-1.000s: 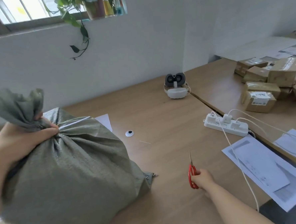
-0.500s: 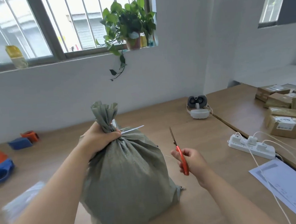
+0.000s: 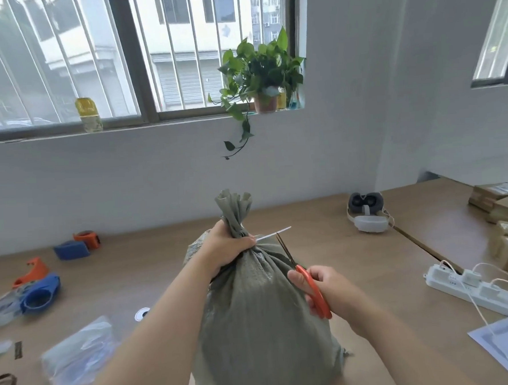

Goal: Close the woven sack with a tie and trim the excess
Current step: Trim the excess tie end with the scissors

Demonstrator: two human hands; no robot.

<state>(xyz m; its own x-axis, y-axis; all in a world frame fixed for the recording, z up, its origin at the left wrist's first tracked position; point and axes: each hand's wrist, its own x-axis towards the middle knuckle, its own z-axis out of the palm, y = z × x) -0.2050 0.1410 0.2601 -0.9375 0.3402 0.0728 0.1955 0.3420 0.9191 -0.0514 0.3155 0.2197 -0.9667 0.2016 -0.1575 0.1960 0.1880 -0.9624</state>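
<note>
I see the green woven sack (image 3: 263, 319) standing in the middle of the frame, low down, on the wooden table (image 3: 354, 245). Its neck is bunched up tight. My left hand (image 3: 226, 247) is squeezed around that neck. A thin white tie (image 3: 273, 233) sticks out from the neck, pointing to the right. My right hand (image 3: 330, 291) grips the orange scissors (image 3: 307, 278), just right of the sack. The blade tips reach up right to the tie, near its far end. I cannot tell if they touch it. On the left side lie blue and orange tape holders (image 3: 38, 291). A white power strip (image 3: 470, 289) sits at the right edge. A green plant (image 3: 260, 70) stands on the window sill up top.
</note>
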